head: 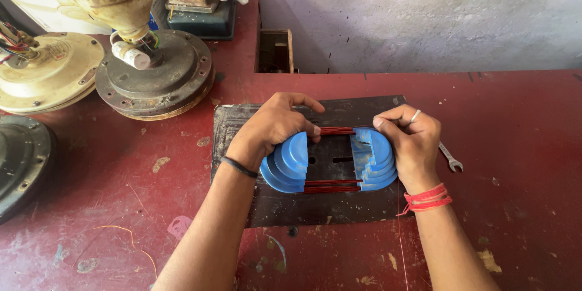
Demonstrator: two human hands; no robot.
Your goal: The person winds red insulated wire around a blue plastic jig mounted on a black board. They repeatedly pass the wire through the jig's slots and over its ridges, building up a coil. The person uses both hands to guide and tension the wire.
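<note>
We grip both blue stepped coil formers (330,163), left hand (273,128) and right hand (411,139) fingers closed around them; squeezing unevenly could slip the copper windings (332,186) off their steps.

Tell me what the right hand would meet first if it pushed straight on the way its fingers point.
The right hand points leftward across the red wire, so it would probably meet the left hand's fingertips on the other blue stepped former first. Depth is uncertain.

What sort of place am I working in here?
Likely a fan-motor repair workshop: opened fan motors on a worn red bench, a spanner, and both hands on a blue former wound with copper wire.
</note>
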